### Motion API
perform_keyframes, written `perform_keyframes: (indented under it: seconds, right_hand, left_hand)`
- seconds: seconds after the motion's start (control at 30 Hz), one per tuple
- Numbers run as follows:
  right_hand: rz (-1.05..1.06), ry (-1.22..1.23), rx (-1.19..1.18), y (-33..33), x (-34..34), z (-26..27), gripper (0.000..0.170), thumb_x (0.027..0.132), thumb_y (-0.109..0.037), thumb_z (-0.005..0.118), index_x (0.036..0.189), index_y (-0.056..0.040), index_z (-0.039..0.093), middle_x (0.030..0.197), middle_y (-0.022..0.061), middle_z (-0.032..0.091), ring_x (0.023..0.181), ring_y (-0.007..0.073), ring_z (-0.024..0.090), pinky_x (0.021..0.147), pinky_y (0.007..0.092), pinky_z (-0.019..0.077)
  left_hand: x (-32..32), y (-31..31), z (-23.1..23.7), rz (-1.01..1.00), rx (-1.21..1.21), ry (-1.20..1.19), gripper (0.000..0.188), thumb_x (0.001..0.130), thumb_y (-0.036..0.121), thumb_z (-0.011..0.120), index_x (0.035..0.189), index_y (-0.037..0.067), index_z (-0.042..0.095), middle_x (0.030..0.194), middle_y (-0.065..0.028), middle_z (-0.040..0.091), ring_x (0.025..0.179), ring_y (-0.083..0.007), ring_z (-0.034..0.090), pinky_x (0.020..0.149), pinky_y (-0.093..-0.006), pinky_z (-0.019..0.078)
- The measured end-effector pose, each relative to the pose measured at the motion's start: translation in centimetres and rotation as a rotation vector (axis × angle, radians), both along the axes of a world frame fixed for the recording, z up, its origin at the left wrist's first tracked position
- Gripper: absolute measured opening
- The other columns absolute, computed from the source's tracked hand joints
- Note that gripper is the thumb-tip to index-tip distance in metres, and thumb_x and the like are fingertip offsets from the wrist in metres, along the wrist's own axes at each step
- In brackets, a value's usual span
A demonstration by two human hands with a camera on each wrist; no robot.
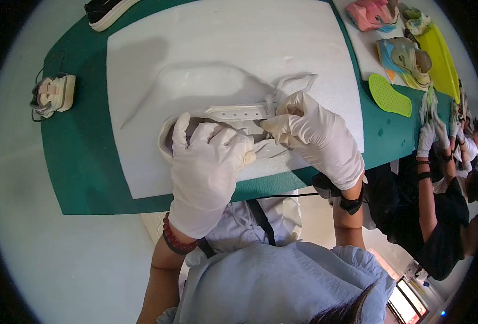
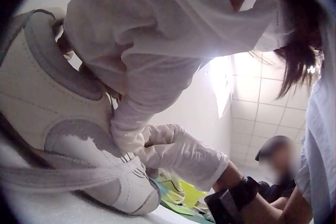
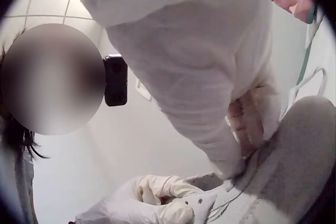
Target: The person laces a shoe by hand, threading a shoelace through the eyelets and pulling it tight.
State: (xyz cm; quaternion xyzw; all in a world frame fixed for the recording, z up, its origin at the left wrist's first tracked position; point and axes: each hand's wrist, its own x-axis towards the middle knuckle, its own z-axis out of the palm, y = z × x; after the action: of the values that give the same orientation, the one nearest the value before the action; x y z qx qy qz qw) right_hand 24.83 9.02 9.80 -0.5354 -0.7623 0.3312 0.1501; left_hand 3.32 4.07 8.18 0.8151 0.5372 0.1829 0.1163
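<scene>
A white and grey shoe (image 1: 166, 137) lies on a white mat (image 1: 223, 54), toe to the right. My gloved left hand (image 1: 209, 162) grips its opening, fingers over the collar and thumb by the eyelets. In the left wrist view, the left hand (image 2: 142, 50) covers part of the shoe (image 2: 79, 140), and a flat lace (image 2: 68, 176) trails across its side. At the lower eyelets, my gloved right hand (image 1: 317, 135) pinches the lace (image 1: 298, 81) with curled fingers. The right wrist view shows the right hand (image 3: 199, 71) over the lacing; its fingertips are partly hidden.
A small shoe (image 1: 55, 94) stands at the left of the green table (image 1: 82, 178), a dark shoe (image 1: 107, 13) at the top left. Right of the mat are a green insole (image 1: 390, 95), other shoes (image 1: 406, 56) and a yellow tray (image 1: 438, 62). Other people work beyond.
</scene>
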Motion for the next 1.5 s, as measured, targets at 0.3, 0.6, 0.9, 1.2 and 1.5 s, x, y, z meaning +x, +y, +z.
perform_keyframes:
  seconds: [0.3,0.6,0.9,1.2,1.5]
  right_hand:
    - [0.224,-0.012,0.259,0.3,1.1,-1.9,0.026,0.08,-0.005,0.068,0.104,-0.0081,0.062,0.098,0.0097,0.056,0.084,0.0306,0.066,0.069,0.0384,0.0542]
    - [0.064,0.015,0.238,0.1,0.6,-2.2,0.015,0.088,0.004,0.063,0.099,-0.0065,0.062,0.094,0.0093,0.059,0.082,0.0288,0.064,0.074,0.0334,0.0517]
    - [-0.051,0.046,0.251,0.4,0.7,-2.5,0.021,0.082,0.003,0.064,0.098,-0.0106,0.062,0.096,0.01,0.061,0.085,0.0326,0.066,0.074,0.037,0.0538]
    - [-0.117,0.128,0.313,1.2,1.3,-3.7,0.014,0.088,0.002,0.065,0.099,-0.0058,0.063,0.096,0.0146,0.061,0.085,0.0348,0.065,0.075,0.0389,0.0526]
    - [-0.183,0.184,0.257,1.2,1.2,-3.5,0.007,0.093,-0.001,0.063,0.099,-0.0043,0.061,0.093,0.0136,0.061,0.079,0.0296,0.065,0.071,0.0359,0.0525]
  left_hand:
    - [0.1,0.1,0.4,0.002,-0.051,0.001,0.025,0.083,0.024,0.071,0.104,0.011,0.075,0.107,-0.0067,0.072,0.112,-0.0281,0.059,0.114,-0.0533,0.0286]
    - [-0.3,0.1,0.1,-0.029,0.01,-0.098,0.026,0.082,0.018,0.071,0.107,0.01,0.074,0.106,-0.0084,0.072,0.11,-0.029,0.061,0.116,-0.0537,0.0289]
    - [-0.4,0.0,0.5,-0.043,0.002,-0.067,0.028,0.085,0.013,0.068,0.113,0.008,0.072,0.107,-0.0086,0.071,0.108,-0.0286,0.062,0.116,-0.0561,0.0298]
    - [-0.4,0.0,0.4,-0.034,0.016,-0.076,0.025,0.084,0.009,0.065,0.108,0.009,0.072,0.101,-0.0062,0.071,0.104,-0.0265,0.062,0.116,-0.0552,0.0301]
    - [-0.5,0.0,0.7,-0.044,0.004,-0.103,0.032,0.081,0.007,0.066,0.112,0.008,0.074,0.104,-0.0096,0.072,0.106,-0.0298,0.061,0.116,-0.0543,0.0292]
